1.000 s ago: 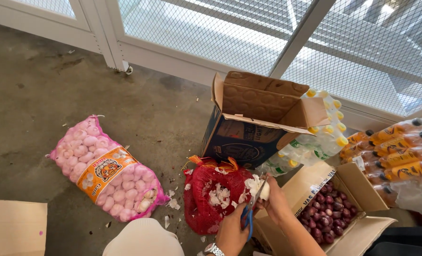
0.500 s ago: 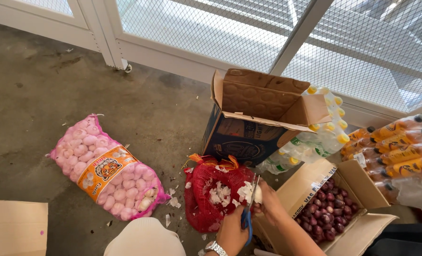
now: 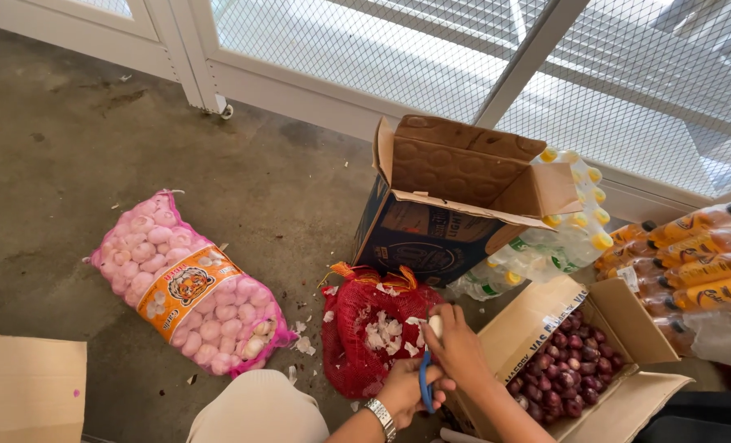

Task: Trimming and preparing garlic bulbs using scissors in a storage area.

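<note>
A red mesh bag (image 3: 357, 344) of loose garlic and papery skins lies on the concrete floor in front of me. My right hand (image 3: 457, 349) hovers over its right edge and pinches a white garlic bulb (image 3: 435, 325) at the fingertips. Just below it, my left hand (image 3: 401, 392), with a metal wristwatch, is closed around a blue-handled tool (image 3: 423, 384); the tool's blade is hidden between the hands.
A pink mesh sack of garlic (image 3: 186, 291) lies to the left. Behind the red bag stands an open cardboard box (image 3: 456, 197). A box of red onions (image 3: 566, 361) sits at the right, beside shrink-wrapped bottles (image 3: 694, 254). White skins litter the floor. Another carton (image 3: 25, 385) is at bottom left.
Both hands stay at the red bag's right edge. My right hand has shifted slightly left and down with the garlic bulb, closer to the left hand.
</note>
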